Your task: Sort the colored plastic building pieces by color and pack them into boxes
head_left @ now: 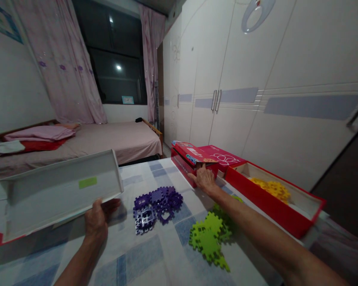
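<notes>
My left hand (97, 220) grips the lower right edge of a shallow white box lid (53, 198), tilted up with its inside facing me and a green sticker on it. My right hand (205, 178) is at the near end of a red box (181, 163). Its thumb lies along the box's side, and its fingers reach over the edge under the raised flap, partly hidden. Between my hands lie a pile of purple gear-edged plastic pieces (157, 204) and lime-green ones (209, 236), the latter partly covered by my right forearm.
An open red box (265, 204) with yellow gear-edged pieces (273, 190) stands at the right. A flat red box (223, 155) lies behind it. The checked tablecloth (146, 258) covers the table. Beyond are a bed (116, 137) and a white wardrobe (235, 131).
</notes>
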Demonstrator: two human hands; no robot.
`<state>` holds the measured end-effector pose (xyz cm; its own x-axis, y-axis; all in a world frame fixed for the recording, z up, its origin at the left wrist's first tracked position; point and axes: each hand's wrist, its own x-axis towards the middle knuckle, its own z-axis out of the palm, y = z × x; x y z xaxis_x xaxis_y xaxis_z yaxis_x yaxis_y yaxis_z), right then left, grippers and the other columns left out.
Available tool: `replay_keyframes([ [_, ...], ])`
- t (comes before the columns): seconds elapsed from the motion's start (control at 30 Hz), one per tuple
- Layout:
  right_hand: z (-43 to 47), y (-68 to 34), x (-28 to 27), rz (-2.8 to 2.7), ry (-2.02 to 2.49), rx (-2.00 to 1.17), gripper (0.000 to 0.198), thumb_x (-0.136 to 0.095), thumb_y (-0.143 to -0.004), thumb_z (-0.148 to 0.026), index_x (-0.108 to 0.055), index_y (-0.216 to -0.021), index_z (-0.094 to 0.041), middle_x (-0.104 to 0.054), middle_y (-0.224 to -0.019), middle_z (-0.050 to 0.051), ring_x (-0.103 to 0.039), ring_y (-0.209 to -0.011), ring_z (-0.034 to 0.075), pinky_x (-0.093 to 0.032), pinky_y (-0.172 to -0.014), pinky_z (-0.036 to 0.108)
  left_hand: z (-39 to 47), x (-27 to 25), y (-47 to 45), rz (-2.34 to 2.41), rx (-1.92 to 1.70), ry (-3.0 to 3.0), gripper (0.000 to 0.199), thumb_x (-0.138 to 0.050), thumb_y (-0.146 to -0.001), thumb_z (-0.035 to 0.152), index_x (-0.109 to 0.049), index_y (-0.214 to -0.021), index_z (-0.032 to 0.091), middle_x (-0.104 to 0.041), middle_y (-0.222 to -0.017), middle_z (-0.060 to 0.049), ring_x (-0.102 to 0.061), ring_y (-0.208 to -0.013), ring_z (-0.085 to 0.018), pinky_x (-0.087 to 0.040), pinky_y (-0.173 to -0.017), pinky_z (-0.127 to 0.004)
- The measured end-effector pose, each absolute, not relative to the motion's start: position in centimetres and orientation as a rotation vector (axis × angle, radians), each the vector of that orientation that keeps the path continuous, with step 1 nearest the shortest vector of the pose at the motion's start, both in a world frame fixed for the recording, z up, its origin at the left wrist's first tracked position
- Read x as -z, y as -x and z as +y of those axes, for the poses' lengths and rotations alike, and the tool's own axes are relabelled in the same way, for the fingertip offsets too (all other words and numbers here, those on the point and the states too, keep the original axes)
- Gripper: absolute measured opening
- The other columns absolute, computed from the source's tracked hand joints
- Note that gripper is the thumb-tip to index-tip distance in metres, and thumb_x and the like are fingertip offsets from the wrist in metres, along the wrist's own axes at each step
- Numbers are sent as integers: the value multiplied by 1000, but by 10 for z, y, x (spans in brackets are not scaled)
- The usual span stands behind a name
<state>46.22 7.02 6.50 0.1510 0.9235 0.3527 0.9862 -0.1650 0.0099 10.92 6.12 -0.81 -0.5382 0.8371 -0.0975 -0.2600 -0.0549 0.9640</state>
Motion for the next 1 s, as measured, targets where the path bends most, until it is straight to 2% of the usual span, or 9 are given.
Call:
replay_keyframes([
  [0.23,53,-479,-64,-1841,2255,422,60,-36,-92,-55,-50,-128,-10,-55,-122,24,-66,-91,32,-50,-76,42,62,6,-107,1327,-1675,-575,26,-46,-70,31,-62,-61,13,-67,-55,-6,-64,-50,-19,-55,-56,-30],
  [0.43,48,-487,-65,-1855,2236,394,51,-41,-92,-52,-59,-115,-10,-56,-119,22,-65,-94,31,-49,-79,39,60,5,-109,1337,-1679,-600,26,-45,-71,31,-62,-62,13,-67,-55,-6,-65,-51,-18,-53,-54,-27],
  [0.6,27,-493,-60,-1871,1980,357,50,-43,-92,-44,-49,-126,-8,-45,-135,24,-64,-99,31,-52,-75,38,58,2,-112,1328,-1707,-591,27,-44,-73,29,-62,-62,13,-66,-54,-5,-63,-51,-18,-53,-53,-28],
  [0.7,2,-510,-54,-1847,1761,306,46,-43,-91,-39,-49,-127,-11,-42,-141,20,-56,-116,29,-50,-85,38,56,-1,-114,1332,-1716,-563,26,-44,-74,28,-62,-62,13,-65,-52,-4,-61,-48,-17,-52,-52,-28],
  [0.8,-25,-539,-42,-1632,1660,279,39,-43,-89,-40,-58,-116,-15,-56,-126,13,-56,-112,25,-46,-93,38,55,-3,-115,1330,-1714,-599,28,-42,-75,27,-62,-63,12,-65,-52,-5,-61,-49,-17,-52,-54,-28],
  [0.9,-45,-567,-21,-1347,1757,204,44,-42,-86,-48,-62,-105,-14,-63,-109,13,-59,-100,26,-45,-92,41,55,-2,-113,1317,-1710,-610,28,-42,-75,27,-62,-64,11,-64,-51,-5,-62,-50,-18,-54,-57,-30],
  [1.0,-53,-580,-3,-1213,1855,-60,52,-36,-85,-54,-63,-106,-14,-64,-111,15,-59,-102,26,-43,-94,42,57,0,-113,1312,-1712,-614,29,-42,-74,29,-62,-63,11,-63,-49,-5,-62,-50,-19,-55,-57,-31],
])
